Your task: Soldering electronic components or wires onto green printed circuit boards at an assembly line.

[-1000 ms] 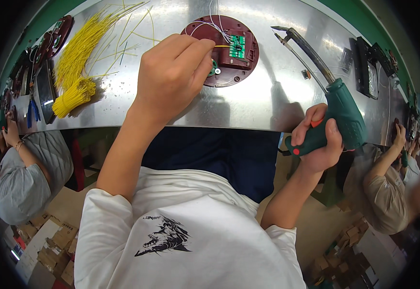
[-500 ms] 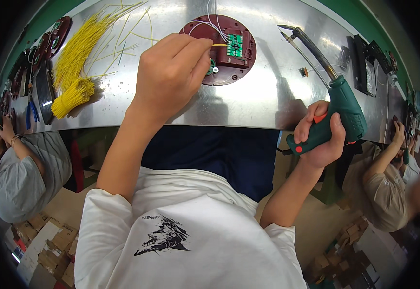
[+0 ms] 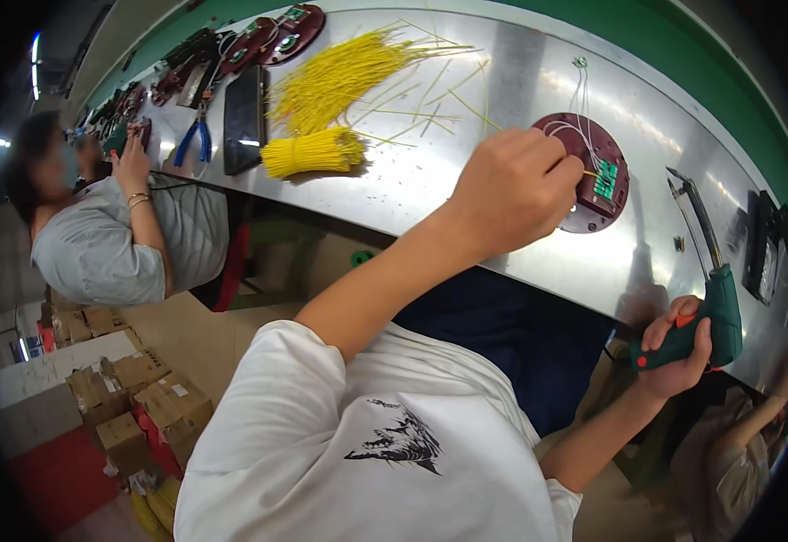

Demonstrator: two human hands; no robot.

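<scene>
My left hand (image 3: 516, 194) is closed in a pinch over the maroon round housing (image 3: 609, 144). From its fingertips a short yellow wire (image 3: 591, 172) runs to the green circuit board (image 3: 605, 181) on that housing; whether the wire's end is fixed there I cannot tell. Thin white wires (image 3: 582, 104) rise from the board to a small part lying beyond the housing. On the right, my right hand (image 3: 679, 366) grips a green soldering gun (image 3: 727, 316) by its handle, fingers near the orange trigger. Its tip points up and away, apart from the board.
Loose yellow wires (image 3: 340, 86) and a tied yellow wire bundle (image 3: 313, 154) lie on the metal bench (image 3: 412, 185). A black flat device (image 3: 245, 122) and blue-handled pliers (image 3: 193, 144) are farther left. Black housings (image 3: 760, 248) stand right. A co-worker (image 3: 123, 244) sits at left, another (image 3: 742, 452) at right.
The view has swung left, so the bench things appear farther right and more of the left co-worker shows. Both hands keep their holds; the yellow wire still reaches the board.
</scene>
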